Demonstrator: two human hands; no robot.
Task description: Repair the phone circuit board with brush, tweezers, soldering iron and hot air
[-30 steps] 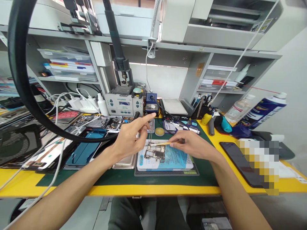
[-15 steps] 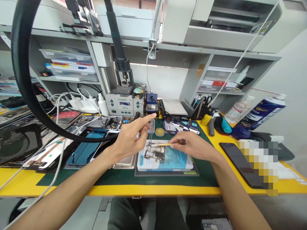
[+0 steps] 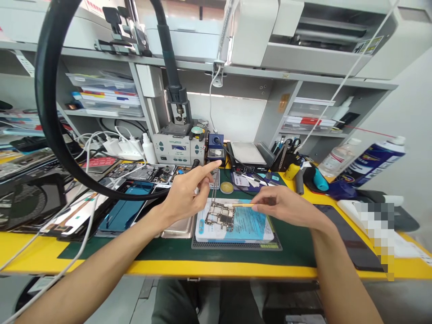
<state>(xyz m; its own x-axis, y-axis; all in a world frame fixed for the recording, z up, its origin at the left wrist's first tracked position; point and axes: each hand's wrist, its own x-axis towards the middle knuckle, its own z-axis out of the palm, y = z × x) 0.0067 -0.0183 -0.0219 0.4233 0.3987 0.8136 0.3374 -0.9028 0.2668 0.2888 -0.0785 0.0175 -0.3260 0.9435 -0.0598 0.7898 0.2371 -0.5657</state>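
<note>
My left hand [image 3: 185, 191] is closed on metal tweezers [image 3: 214, 189], index finger stretched out above them. The tweezers' tips point down at the upper edge of a phone circuit board [image 3: 221, 216]. That board lies on a white-and-blue flat box or pad [image 3: 253, 227]. In my right hand [image 3: 285, 204], the fingers pinch a thin stick [image 3: 243, 205] with an orange handle and a pale tip. Its tip lies over the board's upper right part; whether it touches I cannot tell.
Beneath the pad is a green mat [image 3: 162, 252]. A small round tin [image 3: 226, 187] stands behind it. Opened phone parts [image 3: 118, 209] lie to the left, a hot-air station [image 3: 178, 148] at the back. A dark phone [image 3: 351, 243] is at the right. A black hose [image 3: 50, 112] loops in front.
My right hand has moved right, drawing the stick's tip from the board's upper left toward its upper right. The left hand keeps its place with the tweezers. The view has shifted slightly.
</note>
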